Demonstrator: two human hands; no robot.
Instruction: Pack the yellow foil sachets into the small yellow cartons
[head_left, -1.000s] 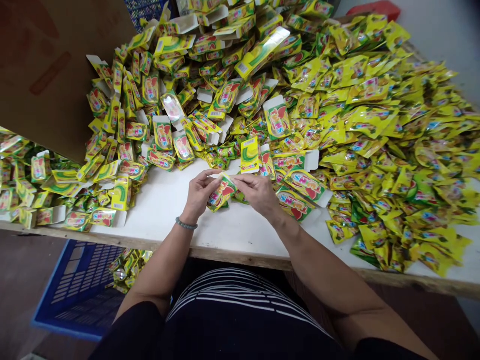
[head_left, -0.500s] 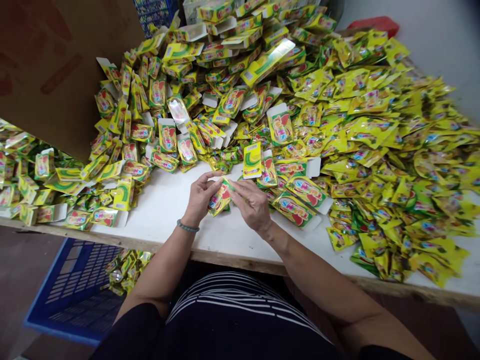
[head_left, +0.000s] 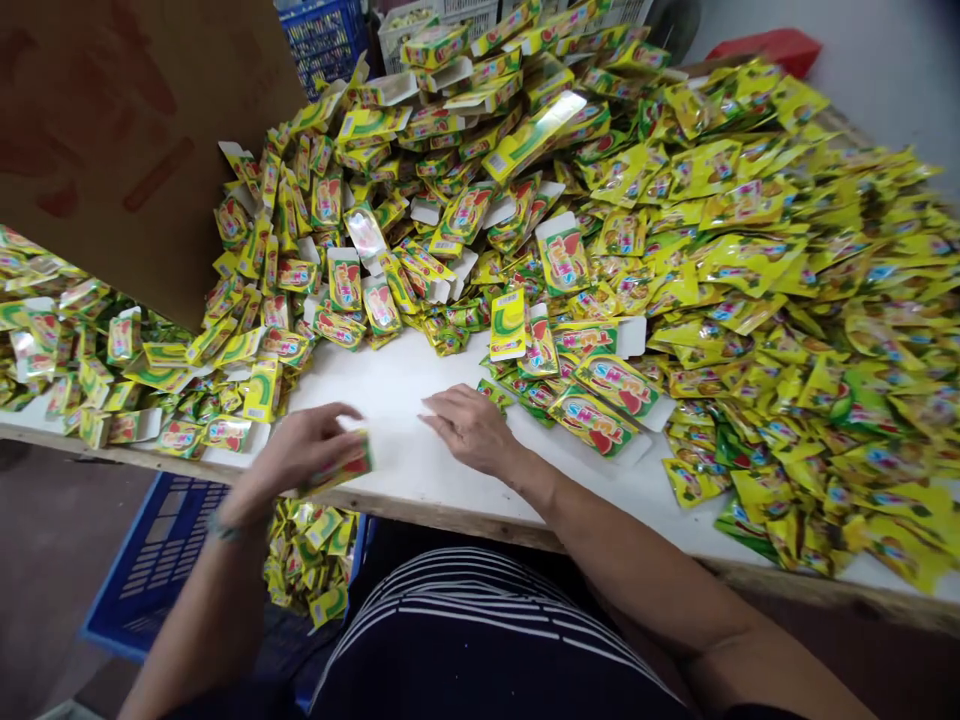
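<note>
My left hand (head_left: 307, 450) is closed around a small yellow, green and red candy box (head_left: 349, 462), blurred by motion, near the table's front edge. Part of the box is hidden under the fingers. My right hand (head_left: 472, 430) hovers over or rests on the white table (head_left: 397, 385), its fingers stretched out and holding nothing. Just beyond its knuckles lie a green packet (head_left: 496, 395) and several boxes, among them an upright yellow one (head_left: 508, 324) and a flat one with a white flap (head_left: 596, 418).
Yellow sachets (head_left: 750, 260) are heaped on the right, small boxes (head_left: 375, 125) at the back. A large cardboard carton (head_left: 135, 130) stands at the left. Below the table's front edge is a blue crate (head_left: 150, 570) with packed boxes (head_left: 311, 560) in it.
My left hand has moved left and toward the table's front edge, carrying the box. My right hand has let go of the box and stays near the middle.
</note>
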